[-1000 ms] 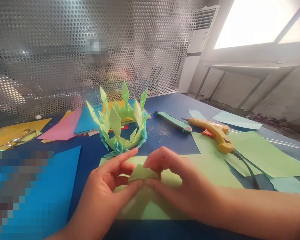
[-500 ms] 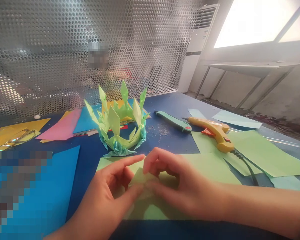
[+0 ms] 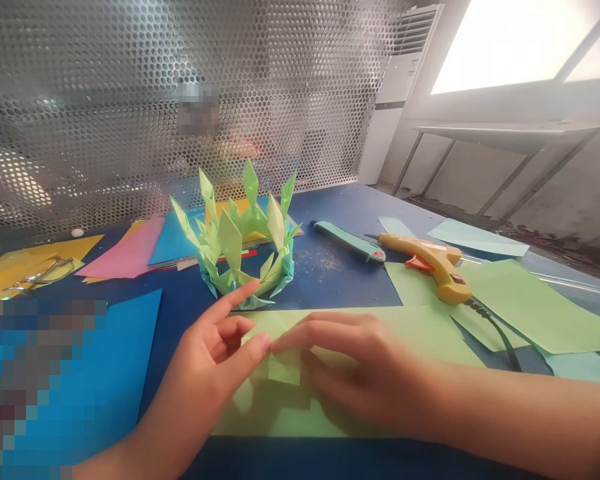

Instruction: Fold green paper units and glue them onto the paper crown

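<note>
A small folded piece of light green paper [image 3: 284,367] is between my hands, above a larger green sheet [image 3: 420,333] on the blue table. My left hand [image 3: 215,353] pinches its left side between thumb and bent fingers, the index finger stretched forward. My right hand [image 3: 355,360] comes in from the right, its fingertips against the paper beside my left thumb; its thumb is partly hidden in shadow. Just beyond my hands stands a green folded-paper crown [image 3: 230,240] with pointed tips and blue-green pieces round its base.
A yellow glue gun [image 3: 430,260] with a black cord lies right, beside a green utility knife [image 3: 350,241]. Green sheets [image 3: 540,300] spread beyond. Blue card [image 3: 135,347], pink paper [image 3: 125,253] and glasses [image 3: 35,273] lie left. A perforated metal screen [image 3: 130,100] borders the back.
The folded paper has come down flatter and slightly left. My right fingers have straightened from a raised curl, and my left index finger now points further up and forward.
</note>
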Available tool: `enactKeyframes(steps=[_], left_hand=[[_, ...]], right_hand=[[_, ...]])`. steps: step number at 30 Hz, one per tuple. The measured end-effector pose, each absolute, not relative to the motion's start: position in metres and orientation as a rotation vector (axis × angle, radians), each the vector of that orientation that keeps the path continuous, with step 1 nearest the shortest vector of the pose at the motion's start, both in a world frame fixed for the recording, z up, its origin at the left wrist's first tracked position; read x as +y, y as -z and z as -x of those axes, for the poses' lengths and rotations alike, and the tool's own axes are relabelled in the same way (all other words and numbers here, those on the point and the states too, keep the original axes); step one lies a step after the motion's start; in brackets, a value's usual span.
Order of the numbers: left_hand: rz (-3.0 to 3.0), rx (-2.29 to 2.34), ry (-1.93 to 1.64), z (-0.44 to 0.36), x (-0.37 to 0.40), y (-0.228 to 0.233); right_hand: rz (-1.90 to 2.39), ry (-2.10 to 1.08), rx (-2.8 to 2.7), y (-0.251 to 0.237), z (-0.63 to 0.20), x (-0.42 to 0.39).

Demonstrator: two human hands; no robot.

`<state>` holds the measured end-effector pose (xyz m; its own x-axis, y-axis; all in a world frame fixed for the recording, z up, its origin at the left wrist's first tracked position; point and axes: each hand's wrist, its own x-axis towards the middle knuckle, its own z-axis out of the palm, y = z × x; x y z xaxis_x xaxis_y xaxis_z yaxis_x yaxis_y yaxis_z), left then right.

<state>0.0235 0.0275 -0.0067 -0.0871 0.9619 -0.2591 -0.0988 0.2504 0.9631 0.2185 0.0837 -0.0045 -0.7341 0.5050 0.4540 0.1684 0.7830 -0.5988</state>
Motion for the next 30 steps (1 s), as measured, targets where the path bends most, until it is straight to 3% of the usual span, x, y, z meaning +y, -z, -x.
enactKeyframes(steps=[8, 17, 30], left_hand=[[-0.924, 1.311, -1.139, -0.02, 0.028, 0.009], [-0.915, 1.124, -1.143, -0.026, 0.023, 0.006], [-1.177, 1.408, -1.129, -0.033, 0.02, 0.006]], right_hand=[[0.412, -0.378, -2.387, 0.011, -0.22, 0.086], [0.51, -0.658, -2.306, 0.005, -0.219, 0.09], [0.562, -0.79, -2.238, 0.005, -0.215, 0.091]])
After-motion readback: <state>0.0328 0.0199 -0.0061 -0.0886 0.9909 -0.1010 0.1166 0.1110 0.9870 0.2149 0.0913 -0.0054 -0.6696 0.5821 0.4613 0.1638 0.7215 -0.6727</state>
